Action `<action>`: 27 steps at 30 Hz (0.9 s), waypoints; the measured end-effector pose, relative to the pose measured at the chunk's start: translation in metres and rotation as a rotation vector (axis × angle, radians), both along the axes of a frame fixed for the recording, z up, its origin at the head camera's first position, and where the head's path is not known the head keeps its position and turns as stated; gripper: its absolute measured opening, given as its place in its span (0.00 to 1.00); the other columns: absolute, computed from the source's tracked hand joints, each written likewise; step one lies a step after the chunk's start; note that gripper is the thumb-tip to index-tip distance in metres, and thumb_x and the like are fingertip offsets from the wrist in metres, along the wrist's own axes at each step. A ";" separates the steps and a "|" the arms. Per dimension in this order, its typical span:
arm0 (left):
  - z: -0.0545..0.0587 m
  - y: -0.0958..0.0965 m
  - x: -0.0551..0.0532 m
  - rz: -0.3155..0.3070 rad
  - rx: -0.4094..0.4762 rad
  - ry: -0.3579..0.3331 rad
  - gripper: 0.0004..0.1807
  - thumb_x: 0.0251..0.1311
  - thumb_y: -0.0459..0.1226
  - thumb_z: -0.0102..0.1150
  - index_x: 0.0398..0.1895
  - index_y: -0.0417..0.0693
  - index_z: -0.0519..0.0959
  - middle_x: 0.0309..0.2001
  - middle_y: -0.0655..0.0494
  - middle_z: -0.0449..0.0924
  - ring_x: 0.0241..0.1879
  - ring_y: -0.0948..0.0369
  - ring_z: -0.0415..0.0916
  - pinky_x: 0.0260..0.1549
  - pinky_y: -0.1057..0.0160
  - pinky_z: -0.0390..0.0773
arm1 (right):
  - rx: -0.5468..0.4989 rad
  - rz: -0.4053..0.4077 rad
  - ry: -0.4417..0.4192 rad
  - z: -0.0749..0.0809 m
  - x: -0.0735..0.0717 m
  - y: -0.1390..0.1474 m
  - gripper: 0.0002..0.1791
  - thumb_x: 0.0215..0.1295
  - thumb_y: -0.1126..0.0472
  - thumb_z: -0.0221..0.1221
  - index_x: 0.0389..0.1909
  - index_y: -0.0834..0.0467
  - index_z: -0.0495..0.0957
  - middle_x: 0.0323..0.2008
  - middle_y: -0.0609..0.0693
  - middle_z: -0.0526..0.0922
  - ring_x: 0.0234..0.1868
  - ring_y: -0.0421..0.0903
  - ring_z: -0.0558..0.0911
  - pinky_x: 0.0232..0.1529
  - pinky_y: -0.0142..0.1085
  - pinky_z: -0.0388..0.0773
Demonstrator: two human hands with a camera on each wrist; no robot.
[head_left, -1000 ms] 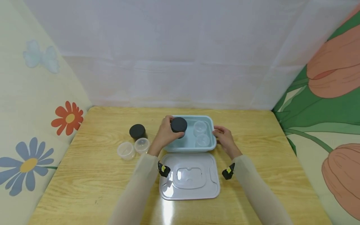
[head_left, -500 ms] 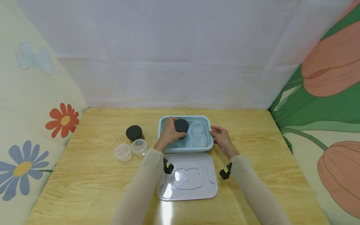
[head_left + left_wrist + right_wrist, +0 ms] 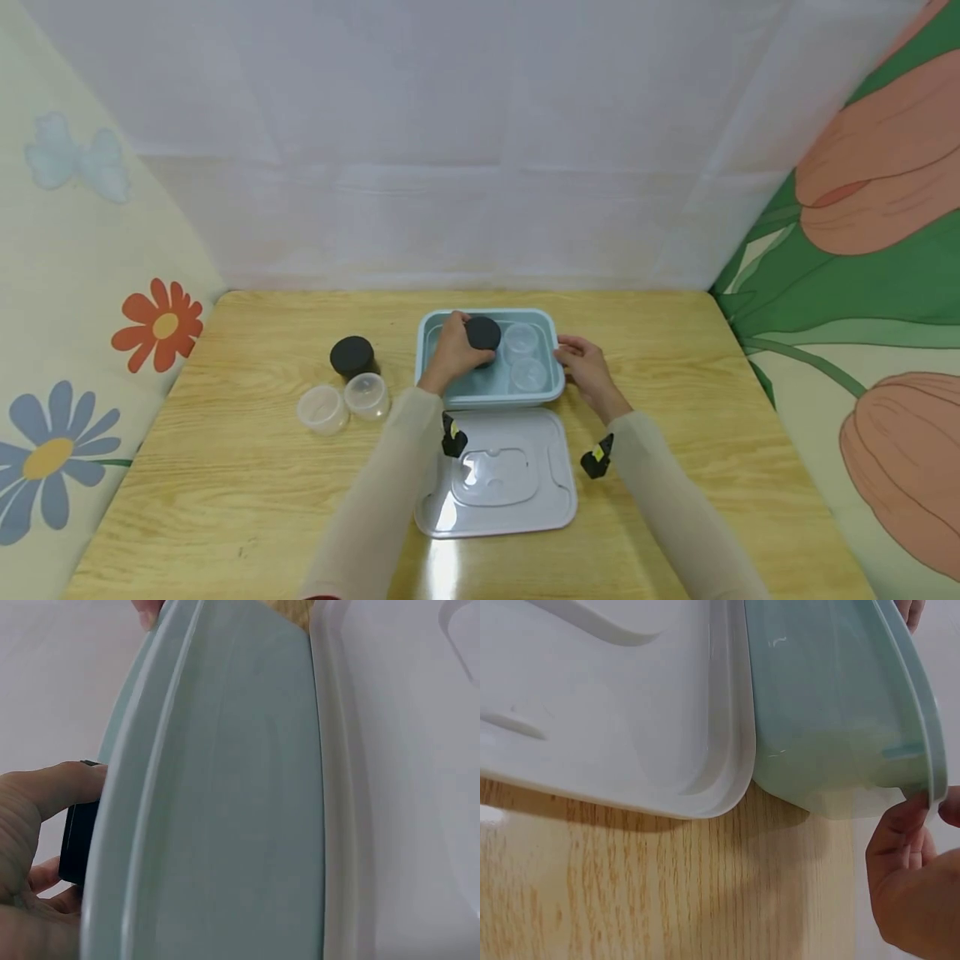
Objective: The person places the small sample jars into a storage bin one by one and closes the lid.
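Observation:
Fingers and thumb of my left hand [image 3: 452,357] grip a black round container [image 3: 483,332] by its sides, inside the back left of a light blue plastic box [image 3: 491,385]. In the left wrist view the box wall [image 3: 232,787] partly hides the black container [image 3: 80,832]. My right hand [image 3: 590,372] pinches the box's right rim, with the thumb and fingers on either side of it, as the right wrist view shows. Two clear round cups, a back one [image 3: 521,338] and a front one [image 3: 528,375], stand in the right half of the box.
A pale box lid [image 3: 495,479] lies flat on the wooden table [image 3: 225,492], close against the box's front. To the left stand another black round container [image 3: 352,356] and two more clear cups, one nearer [image 3: 322,410] and one beside it [image 3: 367,396].
My left hand has brought the black container a little right and lower into the box, then kept nearly still. The right hand stays on the rim. The head view has shifted slightly.

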State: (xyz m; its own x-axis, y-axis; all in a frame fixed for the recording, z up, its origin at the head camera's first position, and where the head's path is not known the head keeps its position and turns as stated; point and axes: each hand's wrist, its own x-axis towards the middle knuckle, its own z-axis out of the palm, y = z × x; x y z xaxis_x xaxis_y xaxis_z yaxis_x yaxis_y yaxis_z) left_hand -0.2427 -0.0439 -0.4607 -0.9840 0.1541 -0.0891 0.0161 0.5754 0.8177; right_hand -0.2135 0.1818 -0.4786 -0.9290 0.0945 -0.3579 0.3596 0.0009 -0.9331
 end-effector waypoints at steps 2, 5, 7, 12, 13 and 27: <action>-0.001 0.002 -0.001 0.001 -0.005 0.002 0.40 0.47 0.35 0.71 0.60 0.33 0.60 0.60 0.33 0.65 0.60 0.41 0.66 0.59 0.46 0.68 | 0.004 0.001 -0.002 0.000 0.000 0.000 0.22 0.67 0.67 0.53 0.62 0.65 0.67 0.39 0.46 0.74 0.32 0.35 0.75 0.27 0.26 0.76; -0.004 0.004 -0.003 0.004 -0.018 0.003 0.40 0.47 0.35 0.72 0.60 0.33 0.60 0.60 0.33 0.65 0.61 0.42 0.65 0.60 0.47 0.68 | 0.016 0.003 -0.009 0.000 0.000 0.000 0.22 0.67 0.67 0.52 0.62 0.64 0.68 0.39 0.46 0.73 0.33 0.36 0.75 0.28 0.27 0.76; -0.008 0.006 -0.006 0.008 -0.015 0.000 0.40 0.46 0.35 0.72 0.60 0.32 0.61 0.60 0.33 0.65 0.61 0.41 0.65 0.61 0.47 0.67 | 0.021 0.007 -0.013 0.001 0.001 -0.001 0.22 0.68 0.67 0.52 0.62 0.63 0.68 0.39 0.46 0.73 0.34 0.36 0.75 0.28 0.27 0.76; -0.030 0.009 -0.017 0.036 -0.016 0.033 0.42 0.42 0.39 0.75 0.57 0.32 0.62 0.56 0.32 0.67 0.56 0.42 0.68 0.57 0.49 0.70 | 0.004 0.009 -0.009 0.004 0.003 0.000 0.22 0.68 0.67 0.52 0.62 0.64 0.67 0.39 0.46 0.74 0.33 0.36 0.75 0.29 0.27 0.77; -0.032 0.008 -0.018 0.041 -0.015 0.028 0.42 0.42 0.39 0.75 0.57 0.33 0.62 0.56 0.32 0.67 0.57 0.42 0.68 0.57 0.50 0.70 | 0.000 0.011 -0.007 0.004 0.003 0.000 0.22 0.68 0.67 0.52 0.63 0.65 0.66 0.39 0.46 0.74 0.33 0.36 0.76 0.29 0.27 0.77; -0.013 0.013 -0.001 0.060 -0.022 0.014 0.40 0.46 0.33 0.71 0.60 0.33 0.59 0.59 0.30 0.64 0.60 0.40 0.65 0.60 0.46 0.68 | -0.019 0.003 0.002 0.003 0.003 0.000 0.22 0.68 0.68 0.51 0.62 0.66 0.66 0.37 0.45 0.75 0.32 0.35 0.76 0.28 0.26 0.76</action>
